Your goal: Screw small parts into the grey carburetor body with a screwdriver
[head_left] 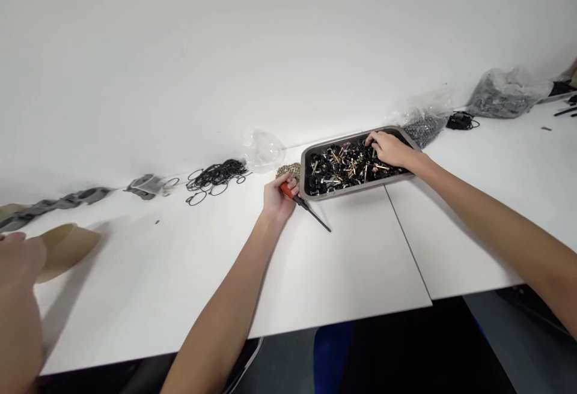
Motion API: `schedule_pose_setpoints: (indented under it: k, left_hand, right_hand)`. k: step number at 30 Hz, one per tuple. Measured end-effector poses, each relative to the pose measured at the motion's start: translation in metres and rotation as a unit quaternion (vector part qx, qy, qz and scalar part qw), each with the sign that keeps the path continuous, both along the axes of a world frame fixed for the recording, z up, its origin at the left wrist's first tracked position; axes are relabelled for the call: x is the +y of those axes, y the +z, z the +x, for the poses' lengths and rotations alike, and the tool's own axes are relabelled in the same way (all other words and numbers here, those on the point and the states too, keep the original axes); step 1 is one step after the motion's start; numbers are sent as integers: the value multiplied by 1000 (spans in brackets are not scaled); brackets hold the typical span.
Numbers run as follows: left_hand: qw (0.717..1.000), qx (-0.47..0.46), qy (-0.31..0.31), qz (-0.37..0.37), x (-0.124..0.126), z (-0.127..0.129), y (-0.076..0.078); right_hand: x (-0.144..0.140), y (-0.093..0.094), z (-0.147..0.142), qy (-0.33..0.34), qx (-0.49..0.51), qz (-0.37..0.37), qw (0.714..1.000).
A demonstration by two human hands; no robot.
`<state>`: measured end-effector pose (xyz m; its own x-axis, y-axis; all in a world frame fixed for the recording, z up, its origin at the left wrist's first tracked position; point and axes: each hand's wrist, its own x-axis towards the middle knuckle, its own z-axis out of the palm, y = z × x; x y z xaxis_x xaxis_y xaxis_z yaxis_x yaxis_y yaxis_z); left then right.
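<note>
My left hand (279, 194) grips a screwdriver (306, 206) by its red handle, the dark shaft pointing down-right over the white table (180, 274). My right hand (391, 148) reaches into a grey metal tray (305, 172) filled with several small black and brass parts (342, 166), fingers spread among them; whether it holds one I cannot tell. A small heap of brass-coloured bits (291, 170) lies just left of the tray, beside my left hand.
A pile of black rubber rings (217, 176) and a clear bag (264, 149) lie left of the tray. Bags of dark parts (505, 93) sit at the back right. Another person's hand (18, 286) and a tan object (65, 247) are at the far left.
</note>
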<state>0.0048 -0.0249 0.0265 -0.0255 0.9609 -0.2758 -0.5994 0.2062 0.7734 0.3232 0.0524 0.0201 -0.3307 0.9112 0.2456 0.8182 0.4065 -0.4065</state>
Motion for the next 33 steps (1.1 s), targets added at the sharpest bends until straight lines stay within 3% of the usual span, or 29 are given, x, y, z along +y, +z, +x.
schedule_pose_setpoints:
  k: [10,20,33]
  left_hand:
    - [1000,12,1,13,4,-2,-5]
    - [1000,-2,3,14,4,-2,-6]
    - [1000,-8,-1,21,4,-2,-6]
  right_hand:
    - [8,-3,4,18,27,8,999]
    - [-6,11,-2,29,73,40,996]
    - [4,3,1,32,54,41,997]
